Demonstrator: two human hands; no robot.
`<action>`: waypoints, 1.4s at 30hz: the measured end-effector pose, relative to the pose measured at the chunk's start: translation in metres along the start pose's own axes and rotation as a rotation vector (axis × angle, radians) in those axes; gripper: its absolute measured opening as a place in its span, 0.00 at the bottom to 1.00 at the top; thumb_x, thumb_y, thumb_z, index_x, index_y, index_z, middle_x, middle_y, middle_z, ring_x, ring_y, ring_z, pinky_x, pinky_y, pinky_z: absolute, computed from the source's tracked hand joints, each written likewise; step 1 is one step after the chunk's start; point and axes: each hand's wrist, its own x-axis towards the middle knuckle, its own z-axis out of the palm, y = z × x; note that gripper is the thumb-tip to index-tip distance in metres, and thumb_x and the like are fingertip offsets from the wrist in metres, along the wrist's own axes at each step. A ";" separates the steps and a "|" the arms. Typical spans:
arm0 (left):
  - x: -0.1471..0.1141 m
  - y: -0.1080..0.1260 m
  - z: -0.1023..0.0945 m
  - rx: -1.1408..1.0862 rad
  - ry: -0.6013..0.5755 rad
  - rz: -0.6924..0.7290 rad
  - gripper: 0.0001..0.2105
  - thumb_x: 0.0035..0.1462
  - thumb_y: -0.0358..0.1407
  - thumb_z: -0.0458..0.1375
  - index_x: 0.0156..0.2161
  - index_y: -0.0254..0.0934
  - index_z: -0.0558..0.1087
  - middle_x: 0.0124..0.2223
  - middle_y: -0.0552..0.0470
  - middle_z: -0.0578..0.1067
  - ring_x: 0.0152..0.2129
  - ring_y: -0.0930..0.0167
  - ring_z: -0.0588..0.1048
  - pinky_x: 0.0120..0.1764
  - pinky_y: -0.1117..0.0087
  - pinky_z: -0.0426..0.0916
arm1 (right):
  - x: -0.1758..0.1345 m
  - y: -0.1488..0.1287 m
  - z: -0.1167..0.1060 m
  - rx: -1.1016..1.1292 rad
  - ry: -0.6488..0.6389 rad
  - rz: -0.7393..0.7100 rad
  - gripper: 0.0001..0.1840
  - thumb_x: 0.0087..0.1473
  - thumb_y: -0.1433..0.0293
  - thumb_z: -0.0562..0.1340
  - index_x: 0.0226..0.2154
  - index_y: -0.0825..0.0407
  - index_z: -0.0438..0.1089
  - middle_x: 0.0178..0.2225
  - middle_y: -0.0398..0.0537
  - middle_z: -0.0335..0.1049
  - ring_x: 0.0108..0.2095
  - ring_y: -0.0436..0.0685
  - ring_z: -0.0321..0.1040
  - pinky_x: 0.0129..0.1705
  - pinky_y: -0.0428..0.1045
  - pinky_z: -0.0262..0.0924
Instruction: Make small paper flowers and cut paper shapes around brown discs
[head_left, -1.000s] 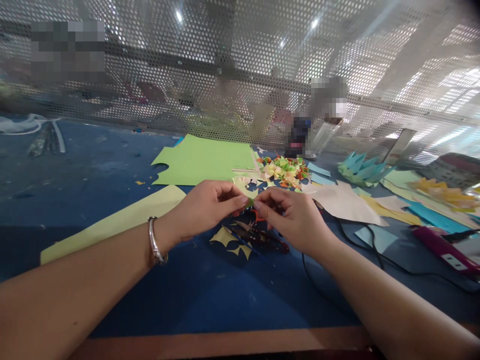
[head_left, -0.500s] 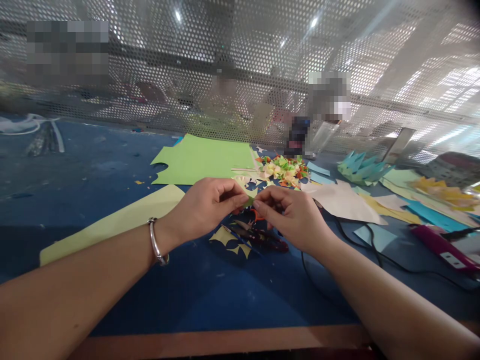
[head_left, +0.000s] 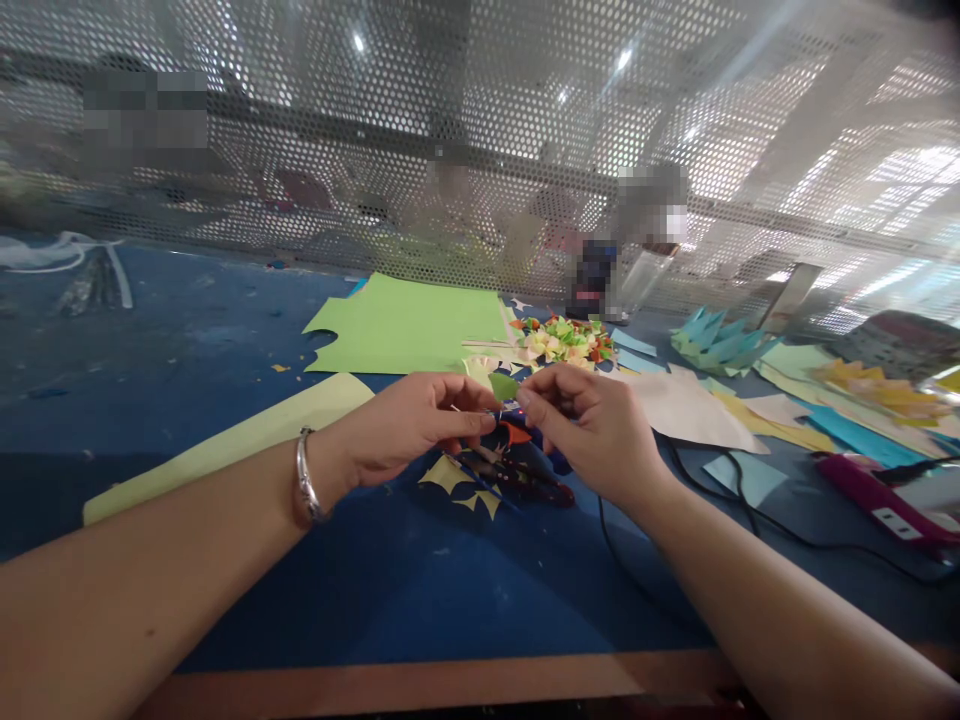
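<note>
My left hand [head_left: 409,425], with a silver bangle at the wrist, is closed in a pinch; a thin pale stick [head_left: 455,408] shows at its fingers. Just right of it, my right hand [head_left: 589,425] pinches a small green paper piece [head_left: 504,386] between thumb and forefinger. Below the fingertips is an orange paper piece [head_left: 514,434]; whether it is attached to the stick I cannot tell. Under the hands lies a dark tool with a dark red handle [head_left: 559,492], partly hidden. Yellow paper scraps [head_left: 448,474] lie beside it.
Beyond the hands are a green paper sheet [head_left: 405,325] and a pile of small paper flowers [head_left: 566,340]. A pale yellow sheet [head_left: 232,450] lies left. To the right are a cream sheet [head_left: 686,410], black cable [head_left: 742,480] and magenta power strip [head_left: 877,500]. A perforated metal screen [head_left: 300,150] stands behind.
My hands have moved slightly apart. The green paper, earlier between both hands' fingertips, now stands up at my right fingertips. More of the orange piece shows below.
</note>
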 end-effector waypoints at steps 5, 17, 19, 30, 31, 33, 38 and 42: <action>-0.002 0.001 0.004 -0.100 0.004 -0.037 0.09 0.54 0.37 0.69 0.36 0.34 0.77 0.34 0.51 0.76 0.32 0.73 0.75 0.33 0.73 0.66 | 0.000 -0.001 -0.001 0.019 0.023 -0.020 0.09 0.62 0.63 0.63 0.34 0.52 0.73 0.24 0.42 0.70 0.23 0.49 0.65 0.24 0.46 0.57; -0.003 0.006 0.014 -0.318 0.066 0.037 0.21 0.55 0.28 0.67 0.50 0.40 0.66 0.46 0.50 0.78 0.35 0.71 0.81 0.36 0.71 0.72 | 0.001 -0.004 -0.002 0.065 0.053 -0.027 0.09 0.62 0.65 0.63 0.32 0.51 0.72 0.23 0.41 0.67 0.21 0.48 0.63 0.23 0.46 0.57; -0.003 0.004 0.016 -0.370 0.013 0.010 0.20 0.55 0.28 0.68 0.50 0.39 0.67 0.41 0.50 0.80 0.35 0.70 0.81 0.40 0.69 0.73 | 0.000 -0.004 -0.001 0.065 0.057 -0.027 0.09 0.62 0.65 0.63 0.32 0.51 0.72 0.23 0.41 0.68 0.21 0.48 0.63 0.22 0.46 0.56; -0.011 0.006 0.011 -0.071 -0.076 -0.128 0.13 0.57 0.34 0.68 0.44 0.36 0.70 0.27 0.57 0.75 0.22 0.74 0.73 0.29 0.71 0.69 | 0.000 -0.002 -0.002 0.050 0.065 -0.032 0.09 0.62 0.64 0.63 0.32 0.51 0.72 0.23 0.40 0.67 0.20 0.48 0.63 0.22 0.45 0.57; -0.011 0.005 0.013 -0.068 -0.029 -0.114 0.16 0.57 0.35 0.68 0.47 0.37 0.69 0.26 0.59 0.73 0.21 0.75 0.72 0.27 0.72 0.67 | 0.000 -0.003 -0.002 0.056 0.069 -0.034 0.09 0.62 0.64 0.63 0.32 0.51 0.72 0.22 0.40 0.67 0.20 0.48 0.63 0.22 0.45 0.57; -0.009 0.004 0.015 -0.055 0.012 -0.091 0.21 0.57 0.39 0.68 0.51 0.37 0.68 0.24 0.61 0.71 0.19 0.75 0.68 0.24 0.74 0.64 | 0.000 -0.003 -0.001 0.060 0.071 -0.039 0.09 0.62 0.65 0.63 0.32 0.51 0.72 0.22 0.40 0.67 0.20 0.48 0.63 0.22 0.45 0.57; -0.006 0.001 0.019 -0.042 0.009 -0.017 0.17 0.58 0.47 0.67 0.43 0.37 0.72 0.23 0.61 0.69 0.18 0.77 0.66 0.22 0.75 0.60 | 0.000 -0.005 -0.001 0.050 0.055 -0.034 0.08 0.61 0.65 0.63 0.32 0.50 0.72 0.22 0.40 0.68 0.20 0.49 0.63 0.22 0.46 0.57; -0.012 0.001 0.020 0.113 -0.139 -0.078 0.16 0.60 0.47 0.64 0.30 0.36 0.72 0.24 0.56 0.72 0.20 0.74 0.71 0.26 0.73 0.64 | 0.000 -0.004 -0.002 0.046 0.065 -0.033 0.10 0.62 0.63 0.63 0.32 0.51 0.71 0.23 0.41 0.67 0.21 0.49 0.63 0.22 0.46 0.57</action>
